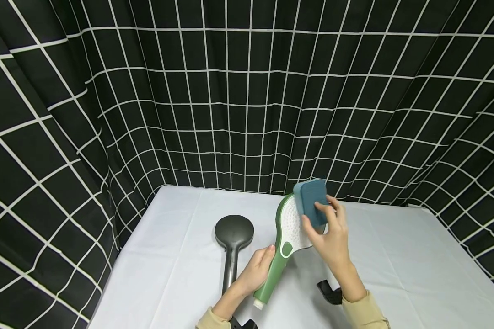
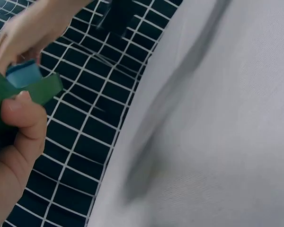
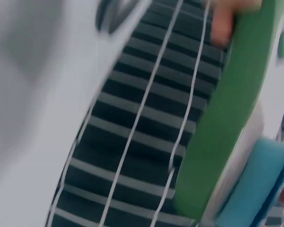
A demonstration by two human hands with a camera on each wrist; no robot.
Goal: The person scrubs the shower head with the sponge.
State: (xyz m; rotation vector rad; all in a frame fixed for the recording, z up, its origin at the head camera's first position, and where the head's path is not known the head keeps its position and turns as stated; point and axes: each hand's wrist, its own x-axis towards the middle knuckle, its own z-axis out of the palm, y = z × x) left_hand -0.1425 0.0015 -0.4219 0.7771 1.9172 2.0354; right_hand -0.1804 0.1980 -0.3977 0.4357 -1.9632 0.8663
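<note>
My left hand [image 1: 257,269] grips the handle of a green shower head [image 1: 274,276], its white nozzle face tilted up toward the head camera. A blue sponge [image 1: 311,201] is pinched between the thumb and fingers of my right hand [image 1: 332,233], laid over the upper right of that face. In the right wrist view the sponge [image 3: 255,184] lies along the white face, beside the green back. From the left wrist, my thumb [image 2: 23,116] shows on the green handle, with the sponge [image 2: 24,73] beyond it.
A dark grey shower head [image 1: 234,230] lies on the white-covered table [image 1: 181,256], left of the green one, its handle partly behind my left arm. Black cloth with a white grid [image 1: 238,91] hangs behind and at both sides. Black straps [image 1: 329,292] show near both wrists.
</note>
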